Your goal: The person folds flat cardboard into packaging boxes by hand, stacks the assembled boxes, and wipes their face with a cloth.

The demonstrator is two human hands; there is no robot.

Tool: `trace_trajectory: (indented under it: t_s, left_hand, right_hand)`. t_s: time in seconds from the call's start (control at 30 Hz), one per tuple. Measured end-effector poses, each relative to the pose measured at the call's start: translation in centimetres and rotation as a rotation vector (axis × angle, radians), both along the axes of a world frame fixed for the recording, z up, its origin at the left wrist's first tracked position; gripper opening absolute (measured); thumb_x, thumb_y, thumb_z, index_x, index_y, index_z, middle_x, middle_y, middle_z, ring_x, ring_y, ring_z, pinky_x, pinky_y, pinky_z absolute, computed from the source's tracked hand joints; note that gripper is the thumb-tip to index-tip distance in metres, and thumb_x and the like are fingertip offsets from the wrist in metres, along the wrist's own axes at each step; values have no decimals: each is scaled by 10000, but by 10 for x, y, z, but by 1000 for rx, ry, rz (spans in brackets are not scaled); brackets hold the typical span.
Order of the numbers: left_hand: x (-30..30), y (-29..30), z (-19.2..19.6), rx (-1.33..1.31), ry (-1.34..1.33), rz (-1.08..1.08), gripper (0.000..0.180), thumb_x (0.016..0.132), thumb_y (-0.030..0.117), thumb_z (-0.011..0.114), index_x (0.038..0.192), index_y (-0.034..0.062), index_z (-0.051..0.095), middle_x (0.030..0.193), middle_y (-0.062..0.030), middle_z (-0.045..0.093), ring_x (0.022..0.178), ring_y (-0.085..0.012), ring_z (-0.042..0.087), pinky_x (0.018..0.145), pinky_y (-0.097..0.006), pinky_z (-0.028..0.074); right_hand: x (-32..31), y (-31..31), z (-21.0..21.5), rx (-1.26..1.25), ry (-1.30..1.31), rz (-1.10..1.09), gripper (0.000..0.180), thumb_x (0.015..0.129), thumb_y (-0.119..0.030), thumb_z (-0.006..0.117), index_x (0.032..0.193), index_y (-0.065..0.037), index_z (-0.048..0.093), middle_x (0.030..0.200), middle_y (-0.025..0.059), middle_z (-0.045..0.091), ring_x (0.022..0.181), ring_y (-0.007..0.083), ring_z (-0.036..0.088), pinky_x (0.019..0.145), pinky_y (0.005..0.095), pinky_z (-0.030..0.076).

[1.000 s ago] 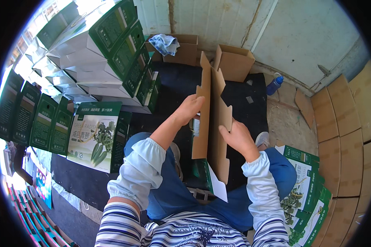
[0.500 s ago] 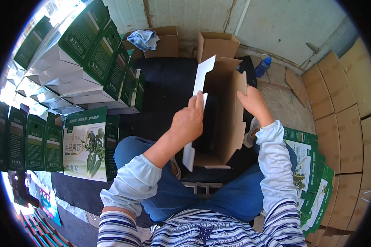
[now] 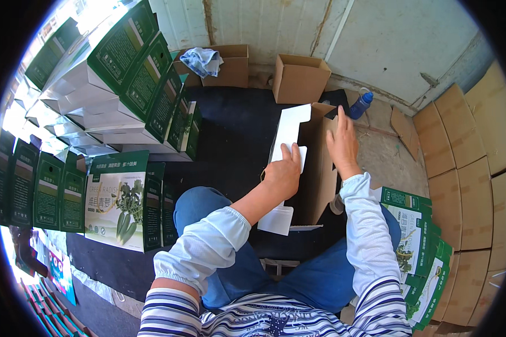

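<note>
Between my knees stands a carton (image 3: 316,188), its top open, brown inside, with white flaps (image 3: 290,128) folded outward along its left side. My left hand (image 3: 282,175) is closed at that left edge, index and middle fingers lying over the white flap; its thumb is hidden. At the far right corner my right hand (image 3: 343,145) has its fingers stretched upward against the brown right wall. The inside bottom of the carton is in shadow.
Green and white printed boxes (image 3: 123,62) are piled at the left; a printed box (image 3: 115,202) stands before them. Brown cartons (image 3: 301,81) sit by the wall, one with a blue cloth (image 3: 202,60). A blue bottle (image 3: 361,105), flattened green boxes (image 3: 427,253) and stacked cartons (image 3: 466,185) lie rightward.
The white flaps have tipped outward to the left and lie flatter. My right hand has loosened from the right wall and its fingers have straightened. The view has shifted slightly.
</note>
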State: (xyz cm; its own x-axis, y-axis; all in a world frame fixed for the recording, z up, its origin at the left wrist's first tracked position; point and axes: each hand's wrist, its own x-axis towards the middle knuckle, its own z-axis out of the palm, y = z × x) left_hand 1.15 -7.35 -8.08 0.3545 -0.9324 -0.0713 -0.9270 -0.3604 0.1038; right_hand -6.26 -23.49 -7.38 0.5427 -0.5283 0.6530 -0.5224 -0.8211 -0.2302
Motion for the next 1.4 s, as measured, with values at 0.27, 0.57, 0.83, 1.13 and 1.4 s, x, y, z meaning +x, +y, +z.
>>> trace_trajectory:
  t_s: [0.27, 0.57, 0.83, 1.13, 1.4]
  left_hand:
    - [-8, -4, 0, 22, 18, -2, 732, 739, 176, 552, 1329, -107, 226, 1297, -369, 309, 739, -316, 660, 549, -323, 531]
    - [-5, -12, -11, 6, 28, 33, 736, 696, 149, 555, 1332, -59, 248, 1286, -334, 350, 744, -300, 657, 623, -367, 526]
    - [-1, -14, -9, 38, 53, -1, 753, 692, 145, 558, 1335, -68, 228, 1308, -352, 300, 799, -322, 648, 643, -356, 527]
    - [-8, -8, -24, 98, -21, -41, 707, 744, 316, 602, 1307, -13, 329, 1336, -338, 269, 753, -306, 652, 614, -344, 528]
    - [7, 20, -28, -186, 184, -77, 439, 866, 337, 478, 1142, -3, 505, 1278, -251, 407, 915, -377, 581, 789, -394, 476]
  right_hand:
    - [28, -38, -6, -397, 781, 176, 226, 710, -71, 558, 905, 0, 646, 1034, 140, 580, 786, 234, 596, 867, 357, 413]
    - [19, -10, 16, -339, 769, 319, 125, 714, -81, 546, 719, -37, 663, 855, 149, 632, 852, 269, 616, 659, 400, 491]
    - [-90, 106, 59, 428, 974, 939, 441, 855, -395, 463, 739, -2, 626, 677, 154, 609, 667, 340, 599, 647, 426, 480]
    - [-121, 109, 32, 558, 768, 849, 320, 774, -339, 618, 823, -23, 607, 758, 145, 575, 756, 318, 569, 672, 394, 446]
    - [-97, 114, 3, 181, 556, 418, 490, 604, -301, 768, 915, -40, 494, 807, 100, 504, 778, 275, 563, 664, 363, 446]
